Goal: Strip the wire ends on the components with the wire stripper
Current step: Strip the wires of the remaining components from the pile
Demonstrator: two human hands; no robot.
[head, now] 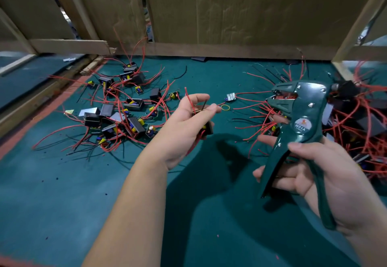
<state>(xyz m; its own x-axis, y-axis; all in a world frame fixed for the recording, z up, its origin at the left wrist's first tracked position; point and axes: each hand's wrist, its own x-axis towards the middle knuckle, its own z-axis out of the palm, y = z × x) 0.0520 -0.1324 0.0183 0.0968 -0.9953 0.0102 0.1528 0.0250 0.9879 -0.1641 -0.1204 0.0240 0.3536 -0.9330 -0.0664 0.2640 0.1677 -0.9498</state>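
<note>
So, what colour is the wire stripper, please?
The wire stripper is dark green, seen in the head view.

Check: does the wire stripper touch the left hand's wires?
Apart. The head view shows green mat between the wire stripper and the wires in the left hand.

Round label (303,125) at the pivot of the green wire stripper (303,103): white letters "W01A", legible. Small orange emblem above the code and a line of finer print below it, both too small to read. Small board (231,96) on the green mat (62,203) carries a speckled white sticker, its print not legible.
</note>
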